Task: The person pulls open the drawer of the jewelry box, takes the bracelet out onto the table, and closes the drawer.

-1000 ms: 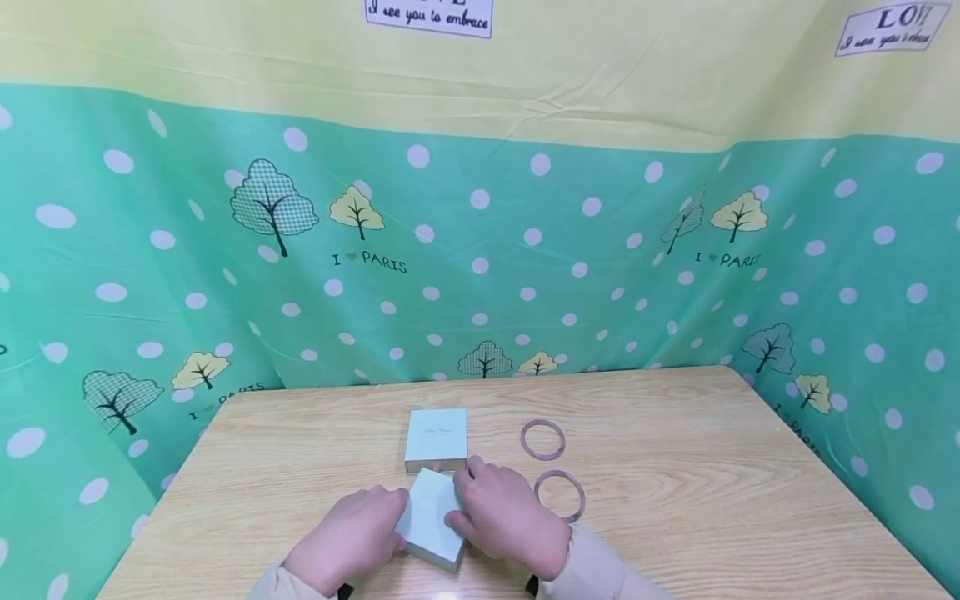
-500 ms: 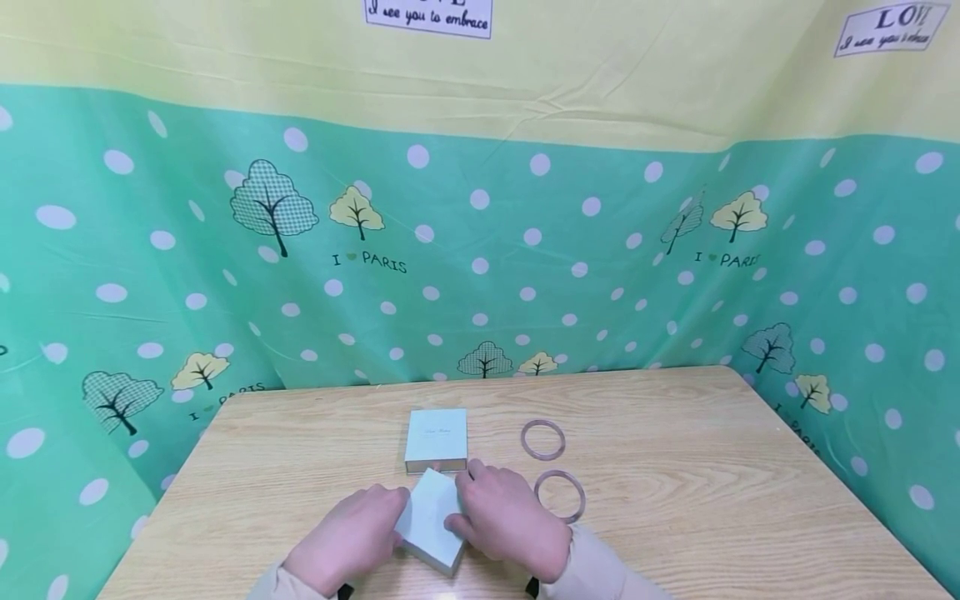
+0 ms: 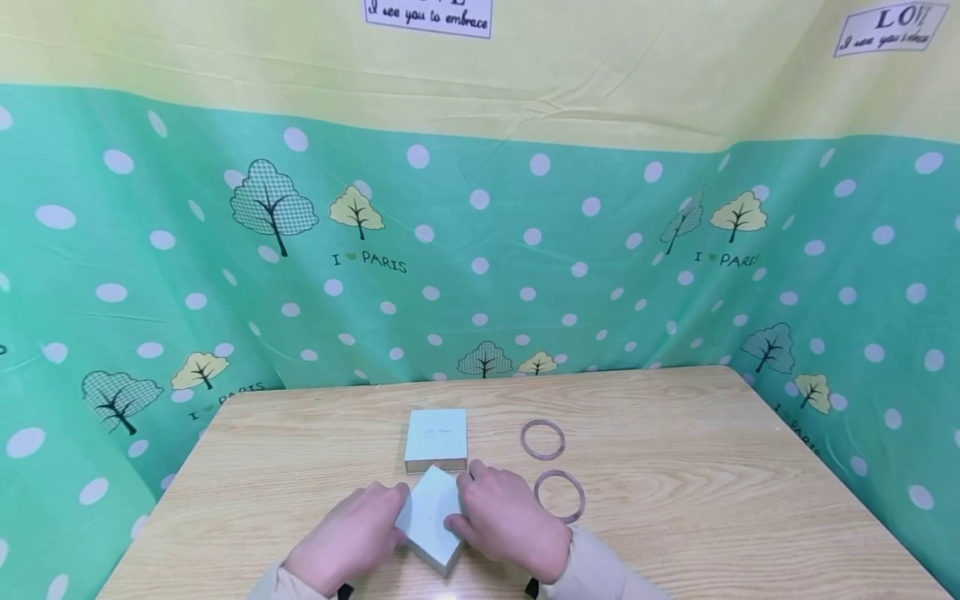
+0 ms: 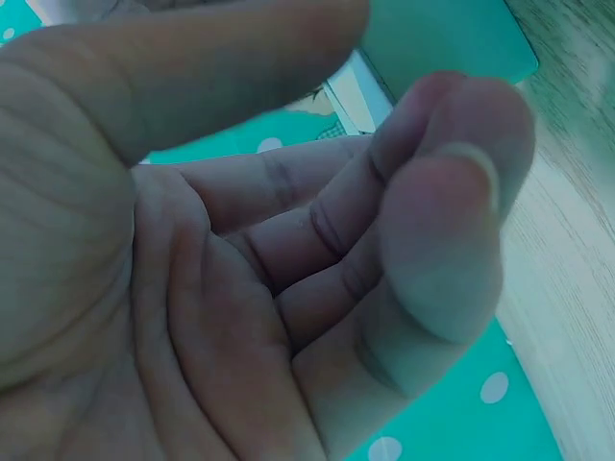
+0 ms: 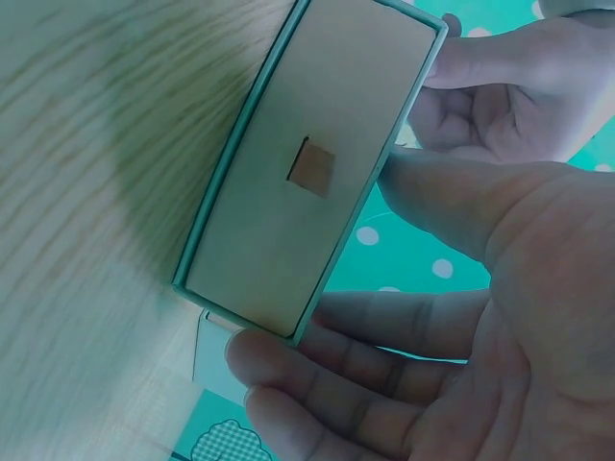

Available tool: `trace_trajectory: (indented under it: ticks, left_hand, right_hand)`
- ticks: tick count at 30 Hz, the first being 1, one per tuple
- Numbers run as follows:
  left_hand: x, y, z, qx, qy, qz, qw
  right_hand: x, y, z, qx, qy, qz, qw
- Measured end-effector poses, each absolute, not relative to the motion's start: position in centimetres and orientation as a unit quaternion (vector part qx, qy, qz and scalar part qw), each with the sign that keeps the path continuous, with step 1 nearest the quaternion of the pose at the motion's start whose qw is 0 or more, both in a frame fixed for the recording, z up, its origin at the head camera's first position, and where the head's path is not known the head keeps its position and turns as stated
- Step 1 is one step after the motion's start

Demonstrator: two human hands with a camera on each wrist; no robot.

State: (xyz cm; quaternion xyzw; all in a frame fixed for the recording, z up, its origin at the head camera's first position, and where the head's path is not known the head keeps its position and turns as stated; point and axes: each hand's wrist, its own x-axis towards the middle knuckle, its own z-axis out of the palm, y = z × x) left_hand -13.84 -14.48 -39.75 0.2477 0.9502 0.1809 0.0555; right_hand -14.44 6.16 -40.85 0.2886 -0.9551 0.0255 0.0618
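Note:
A pale blue drawer box (image 3: 431,521) is held at an angle over the near part of the table. My left hand (image 3: 360,529) grips its left edge, and my right hand (image 3: 506,512) grips the right side, thumb on the near part and fingers at the far corner. In the right wrist view the box's drawer end (image 5: 259,230) faces the camera, with a small tan pull tab (image 5: 313,169) in its middle. Right beyond the held box stands a second pale blue box (image 3: 437,437) with fine lettering on top.
Two purplish bangles lie on the wooden table (image 3: 675,467): the far bangle (image 3: 525,450) and the near bangle (image 3: 581,500), close to my right hand. A green and yellow printed cloth (image 3: 480,233) hangs behind and along both sides.
The held box has turned slightly clockwise, its far corner shifting right and its near corner left. Both hands keep their grip almost in place. The other box and the bangles stay put.

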Motion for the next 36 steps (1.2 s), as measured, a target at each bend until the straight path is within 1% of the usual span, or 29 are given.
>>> trace_trajectory:
  ticks: [10, 17, 27, 36]
  left_hand:
    - [-13.8, -14.45, -39.85, 0.257, 0.947, 0.185, 0.046]
    - [-13.79, -14.51, -39.79, 0.258, 0.945, 0.193, 0.061]
    - [-13.73, -14.42, -39.66, 0.252, 0.948, 0.182, 0.068]
    - [-13.1, -14.24, -39.74, 0.27, 0.948, 0.161, 0.046]
  right_hand:
    - [-14.32, 6.05, -40.87, 0.287, -0.956, 0.024, 0.054]
    - [-14.21, 6.06, -40.9, 0.288, -0.956, 0.025, 0.05]
    - [-14.07, 6.09, -41.03, 0.286, -0.957, 0.026, 0.049]
    - [-14.06, 6.17, -41.06, 0.288, -0.956, 0.031, 0.045]
